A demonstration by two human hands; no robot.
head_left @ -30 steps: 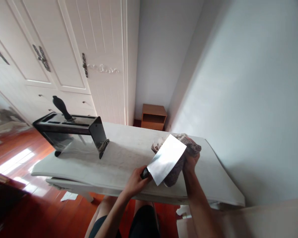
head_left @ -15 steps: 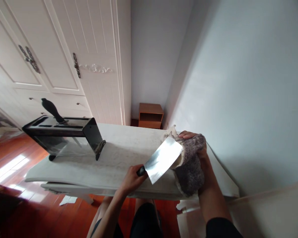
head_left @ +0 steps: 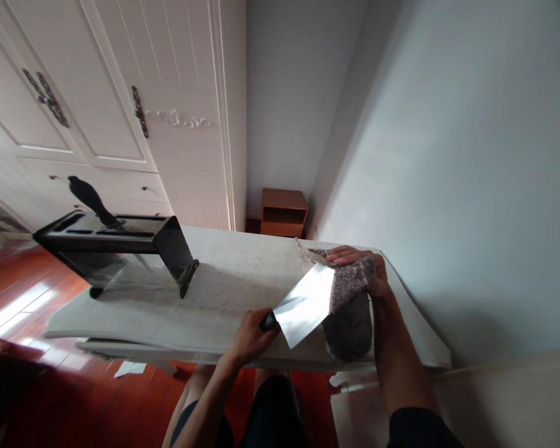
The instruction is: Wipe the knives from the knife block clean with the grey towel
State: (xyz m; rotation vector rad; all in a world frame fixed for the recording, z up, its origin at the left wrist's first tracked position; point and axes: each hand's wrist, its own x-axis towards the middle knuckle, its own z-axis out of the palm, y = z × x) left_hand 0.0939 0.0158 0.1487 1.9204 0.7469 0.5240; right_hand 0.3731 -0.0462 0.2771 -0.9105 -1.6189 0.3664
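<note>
My left hand (head_left: 251,336) is closed around the black handle of a cleaver (head_left: 305,306), whose broad shiny blade points up and to the right, above the table. In my right hand (head_left: 354,256) is a fuzzy grey-brown cloth (head_left: 350,333). Its upper fold lies against the far end of the blade and hides the tip. The lower part of the cloth hangs down over the front of the tabletop. My right thumb is hidden behind the cloth.
A black-framed knife block (head_left: 168,239) with clear sides stands on the white table (head_left: 236,267) at the left. One dark handle (head_left: 91,199) sticks up from it. A small wooden cabinet (head_left: 284,198) is behind the table, a wall (head_left: 471,186) to the right.
The cloth has turned and closed over the blade's far end, so its pale edge no longer shows there. My right hand has shifted slightly left. The left hand keeps its grip on the cleaver.
</note>
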